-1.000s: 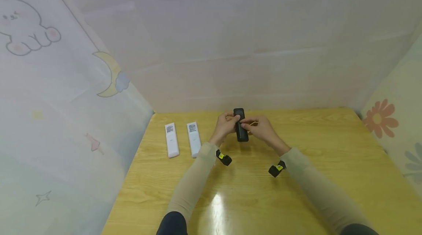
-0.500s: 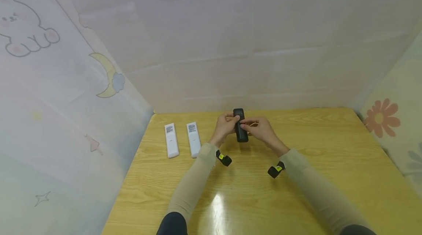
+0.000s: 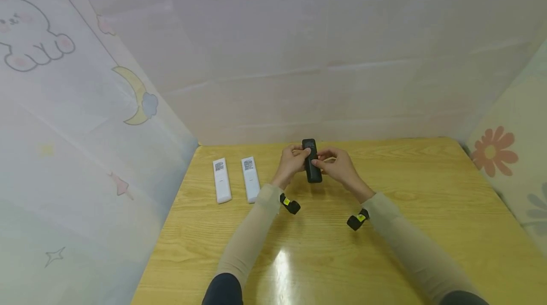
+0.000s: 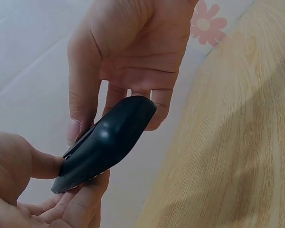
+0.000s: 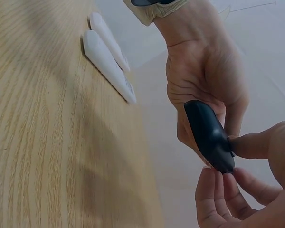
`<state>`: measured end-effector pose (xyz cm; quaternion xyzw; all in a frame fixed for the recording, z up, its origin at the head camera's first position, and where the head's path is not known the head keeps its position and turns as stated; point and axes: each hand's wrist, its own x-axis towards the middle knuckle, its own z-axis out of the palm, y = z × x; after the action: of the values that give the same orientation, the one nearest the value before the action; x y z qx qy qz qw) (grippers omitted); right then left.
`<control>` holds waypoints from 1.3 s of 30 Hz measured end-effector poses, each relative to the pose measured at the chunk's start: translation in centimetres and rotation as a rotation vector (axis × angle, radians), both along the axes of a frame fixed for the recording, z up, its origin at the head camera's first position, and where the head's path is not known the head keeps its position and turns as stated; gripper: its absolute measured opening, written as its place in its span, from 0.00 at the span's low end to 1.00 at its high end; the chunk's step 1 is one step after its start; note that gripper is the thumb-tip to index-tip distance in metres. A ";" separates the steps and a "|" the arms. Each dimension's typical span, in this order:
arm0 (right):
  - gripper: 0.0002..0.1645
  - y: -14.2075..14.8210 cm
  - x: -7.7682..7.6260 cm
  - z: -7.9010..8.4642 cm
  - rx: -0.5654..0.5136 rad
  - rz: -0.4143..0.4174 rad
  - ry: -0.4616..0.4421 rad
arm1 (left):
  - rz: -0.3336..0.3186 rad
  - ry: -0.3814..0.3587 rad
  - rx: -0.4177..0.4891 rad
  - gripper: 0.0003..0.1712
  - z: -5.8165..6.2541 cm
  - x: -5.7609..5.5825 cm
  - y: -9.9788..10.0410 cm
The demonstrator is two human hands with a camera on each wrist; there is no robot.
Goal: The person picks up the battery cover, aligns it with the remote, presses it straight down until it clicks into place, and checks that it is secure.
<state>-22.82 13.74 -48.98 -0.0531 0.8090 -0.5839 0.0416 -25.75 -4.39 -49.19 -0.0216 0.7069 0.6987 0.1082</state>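
A black remote control (image 3: 313, 172) is held up over the far part of the table, its back towards the head camera and a label near its top end. My left hand (image 3: 292, 165) grips it from the left, thumb across its back and fingers underneath. From the right, my right hand (image 3: 337, 167) pinches it, the thumb pressing on the back around mid-length. In the left wrist view the right hand's thumb (image 4: 73, 130) lies by a raised edge on the remote. The right wrist view shows the remote's curved end (image 5: 199, 114) between both hands.
Two white remote controls (image 3: 222, 184) (image 3: 251, 182) lie side by side, labels up, on the wooden table (image 3: 325, 257) left of my hands. A pale cloth wall (image 3: 273, 58) stands right behind the table's far edge, with printed side walls at left and right.
My right index finger has drawn back slightly towards the remote's right edge while the thumb stays on its back. The left hand and the black remote have hardly moved.
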 end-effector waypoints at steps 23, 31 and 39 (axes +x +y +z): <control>0.31 0.0 -0.5 -0.2 -0.107 0.094 -0.211 | -0.007 0.003 0.005 0.22 0.4 0.1 -0.5; 0.29 -0.3 -0.6 -0.1 -0.123 0.099 -0.211 | 0.000 0.002 0.001 0.24 0.7 0.2 -0.8; 0.29 -0.5 -0.6 0.3 -0.124 0.106 -0.217 | -0.010 0.000 0.014 0.26 0.7 0.0 -1.2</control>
<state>-23.39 13.28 -48.72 -0.0348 0.7583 -0.6320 0.1561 -25.79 -5.57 -48.49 -0.0173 0.7021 0.7030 0.1119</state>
